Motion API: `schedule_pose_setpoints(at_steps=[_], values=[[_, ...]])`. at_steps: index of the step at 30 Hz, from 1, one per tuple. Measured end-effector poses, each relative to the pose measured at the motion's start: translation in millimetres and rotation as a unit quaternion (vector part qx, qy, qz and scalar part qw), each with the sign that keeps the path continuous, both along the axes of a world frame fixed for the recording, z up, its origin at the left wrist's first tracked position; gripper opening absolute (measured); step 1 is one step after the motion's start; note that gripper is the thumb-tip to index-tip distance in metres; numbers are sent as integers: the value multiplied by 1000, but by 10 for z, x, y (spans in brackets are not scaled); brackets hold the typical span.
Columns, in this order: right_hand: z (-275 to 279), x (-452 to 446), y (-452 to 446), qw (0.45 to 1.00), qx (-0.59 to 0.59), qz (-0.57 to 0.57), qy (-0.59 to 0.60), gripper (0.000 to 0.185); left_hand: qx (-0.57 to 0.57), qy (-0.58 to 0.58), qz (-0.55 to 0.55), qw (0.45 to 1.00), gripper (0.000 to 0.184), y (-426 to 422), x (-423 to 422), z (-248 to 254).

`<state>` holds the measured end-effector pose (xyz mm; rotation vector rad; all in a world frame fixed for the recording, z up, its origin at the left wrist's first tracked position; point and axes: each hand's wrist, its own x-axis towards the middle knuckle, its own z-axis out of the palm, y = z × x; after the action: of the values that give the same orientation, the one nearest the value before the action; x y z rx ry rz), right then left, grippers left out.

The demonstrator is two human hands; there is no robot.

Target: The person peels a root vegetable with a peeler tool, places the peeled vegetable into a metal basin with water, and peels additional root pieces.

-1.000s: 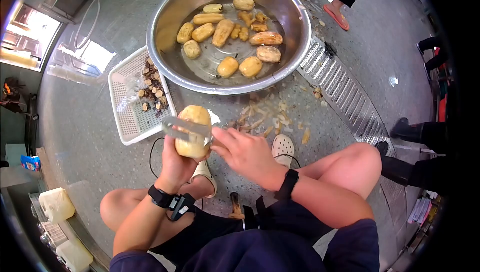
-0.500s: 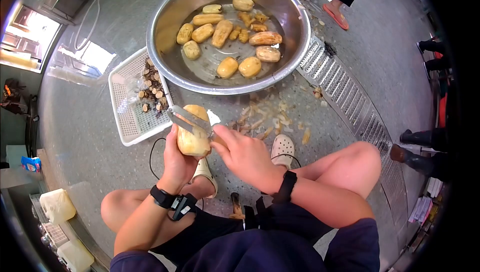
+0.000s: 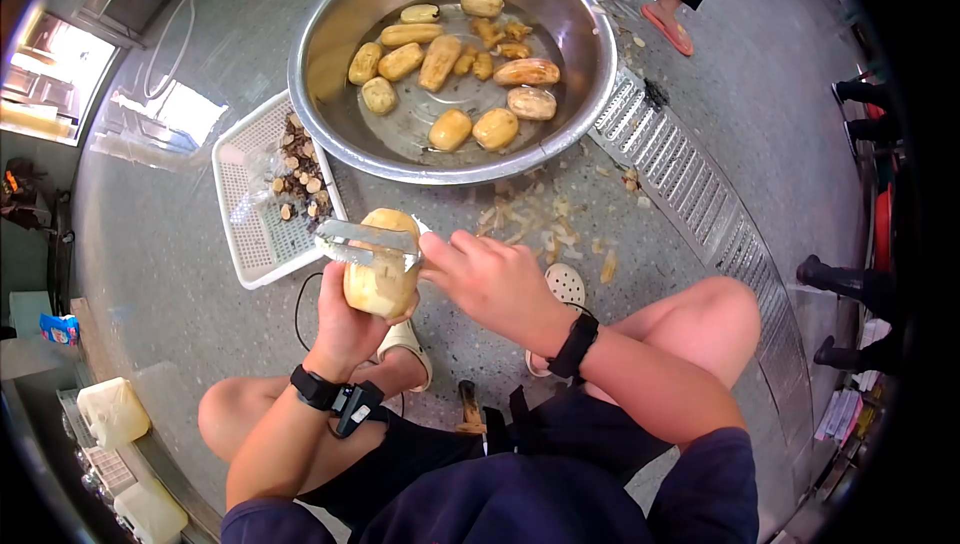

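Note:
My left hand (image 3: 345, 316) is wrapped round a thick, pale yellow lotus root segment (image 3: 382, 289), held upright above the floor. In my right hand (image 3: 490, 279) is a metal peeler (image 3: 370, 236), its fingers closed on the handle, which is mostly hidden. The peeler's blade lies across the upper part of the root, and the peeled surface below it looks pale. Beyond my hands stands a large steel basin (image 3: 455, 176) with some water, several root pieces (image 3: 440, 64) and small knobbly ginger-like pieces (image 3: 487, 34) in it.
Left of the basin, a white plastic basket (image 3: 240, 234) holds dark-skinned cut ends (image 3: 302, 169). Peelings (image 3: 545, 219) lie scattered on the floor. A metal drain grate (image 3: 700, 184) runs along the right. Another person's sandalled foot (image 3: 668, 29) is at the top; dark boots (image 3: 845, 279) show far right.
The peeler has shifted slightly left and turned more level across the root. My left hand and the root have tilted a little. At the far right, a boot has moved.

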<state>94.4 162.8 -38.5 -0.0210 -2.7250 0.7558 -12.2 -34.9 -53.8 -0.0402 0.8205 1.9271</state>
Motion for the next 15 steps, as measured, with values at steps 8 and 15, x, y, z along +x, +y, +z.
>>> schedule_pose_setpoints(at_steps=[8, 15], values=[[59, 57, 18, 998, 54, 22, -20, 37, 35, 18, -109, 993, 86, -126, -124, -2], [88, 76, 62, 997, 77, 27, -6, 35, 1, 36, -119, 992, 84, -156, -194, 65]])
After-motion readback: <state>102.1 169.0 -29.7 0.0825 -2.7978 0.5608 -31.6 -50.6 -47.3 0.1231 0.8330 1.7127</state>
